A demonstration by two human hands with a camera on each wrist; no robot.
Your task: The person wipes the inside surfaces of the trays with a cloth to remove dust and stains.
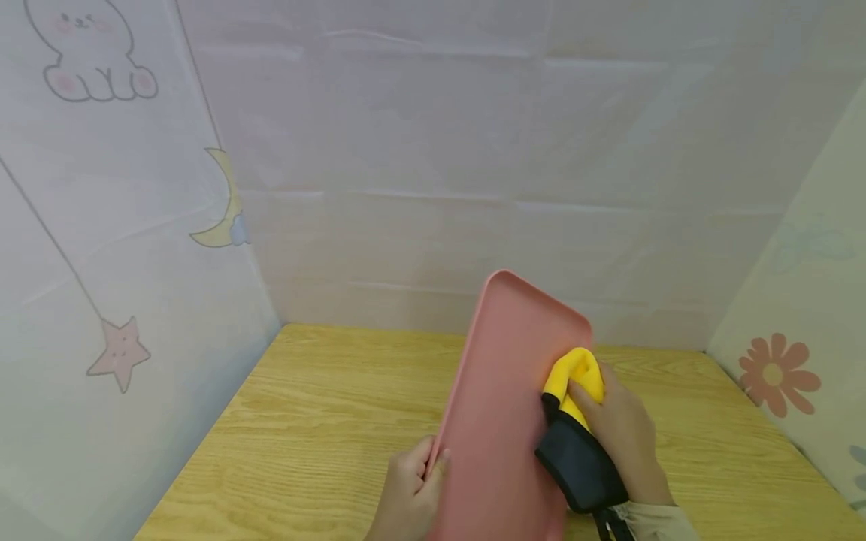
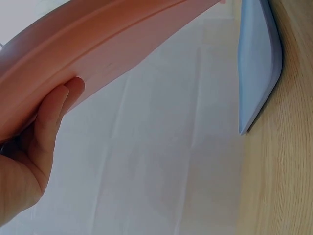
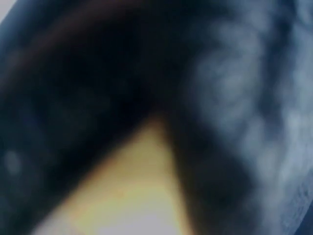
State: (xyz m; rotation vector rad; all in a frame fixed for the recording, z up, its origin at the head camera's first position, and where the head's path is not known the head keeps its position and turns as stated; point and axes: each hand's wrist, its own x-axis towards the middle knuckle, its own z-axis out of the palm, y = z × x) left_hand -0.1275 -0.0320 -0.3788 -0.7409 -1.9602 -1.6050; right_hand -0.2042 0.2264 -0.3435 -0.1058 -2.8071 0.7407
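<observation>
A pink rectangular tray (image 1: 494, 398) is held up at a steep tilt above the table, its raised rim showing in the head view. My left hand (image 1: 408, 485) grips its left edge, thumb on the inner side; in the left wrist view the fingers press against the tray's underside. In my right hand (image 1: 625, 436) is a bunched yellow cloth (image 1: 575, 364) with a dark part, pinched between thumb and fingers against the tray's right side. Dark, blurred material fills most of the right wrist view, with a yellowish patch (image 3: 142, 191) low down.
A light blue tray (image 2: 259, 63) stands on the wooden table (image 1: 325, 421), seen in the left wrist view. Behind the table hangs a pale creased sheet (image 1: 419, 150), with printed side sheets (image 1: 81, 225) at left and right. A black wrist camera (image 1: 582, 462) sits at the right wrist.
</observation>
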